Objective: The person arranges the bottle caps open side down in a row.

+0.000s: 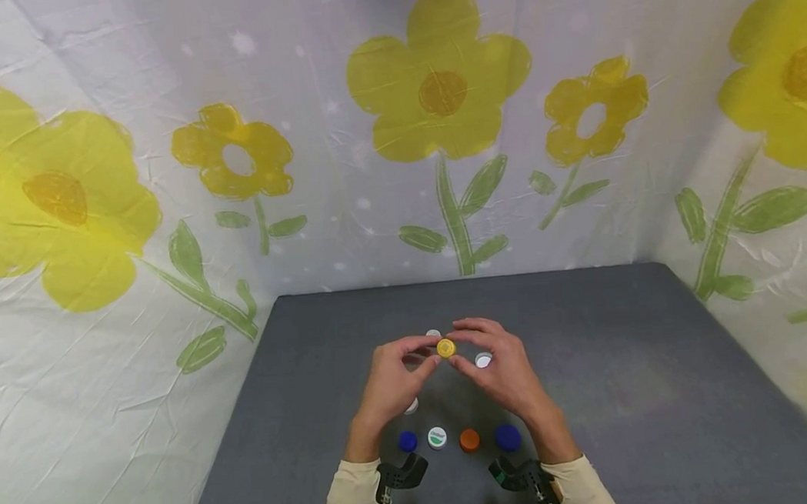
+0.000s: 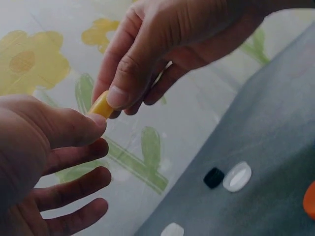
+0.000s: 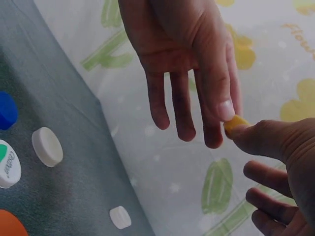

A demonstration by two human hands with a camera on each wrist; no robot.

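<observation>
Between the two hands, raised over the table, is a small round yellow bottle cap [image 1: 446, 348]. My left hand [image 1: 389, 378] pinches its left side with thumb and forefinger, and my right hand [image 1: 506, 369] pinches the right side the same way. In the left wrist view the yellow cap [image 2: 101, 105] shows edge-on between the thumbs, while the left hand's other fingers [image 2: 78, 187] spread apart below. Most of the yellow cap [image 3: 234, 123] is covered by the thumbs in the right wrist view.
On the dark grey table [image 1: 626, 377], a small blue cap [image 1: 407, 441], a white cap with green print [image 1: 437, 437], an orange cap [image 1: 469, 440] and a larger blue cap [image 1: 508, 437] form a row. White caps [image 1: 482, 360] lie beyond, near a black cap [image 2: 214, 177]. Flower-printed sheeting [image 1: 331, 210] surrounds the table.
</observation>
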